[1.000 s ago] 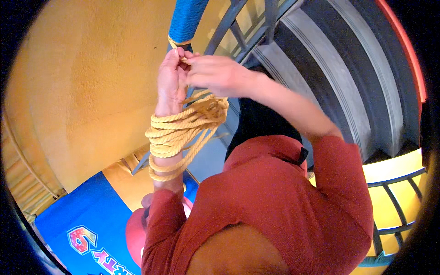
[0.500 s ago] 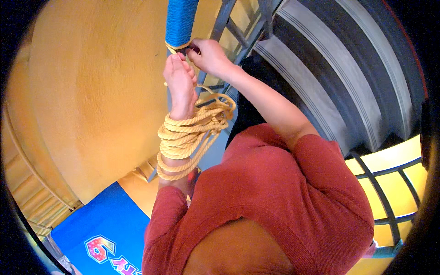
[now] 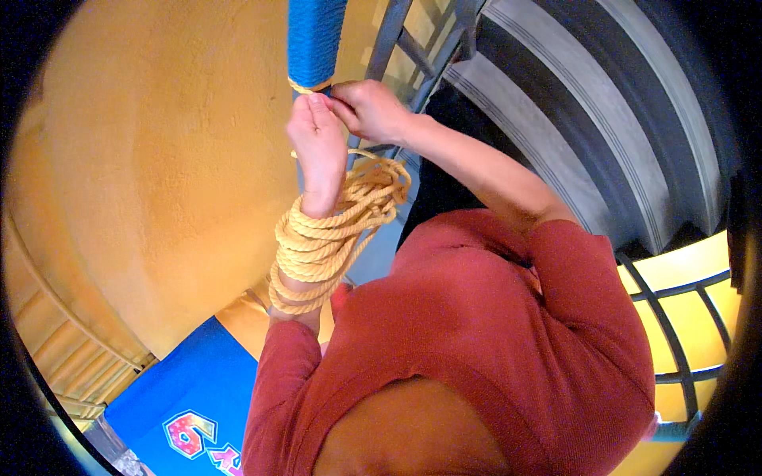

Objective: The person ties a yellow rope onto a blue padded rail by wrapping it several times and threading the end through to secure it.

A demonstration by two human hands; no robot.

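Note:
A rail wrapped tightly in blue cord comes down from the top, with a turn of yellow rope around the lower end of its wrapping. My left hand is closed just below that turn, its fingertips pinching the rope against the rail. Beside it my right hand is also closed, thumb and forefinger pressed together near the left fingertips; what they hold is hidden. A thick coil of twisted yellow rope hangs looped around my left forearm, and a strand runs from it behind the left wrist.
On the right, grey stair treads curve downward beside metal railing bars. A textured orange-yellow wall fills the left. A blue panel with a colourful print lies lower left. Dark bars cross a yellow surface at lower right.
My right fingers have come around from the rail's far right side and closed in beside the left fingertips. Both hands sit slightly lower. The rope coil stays on my left forearm.

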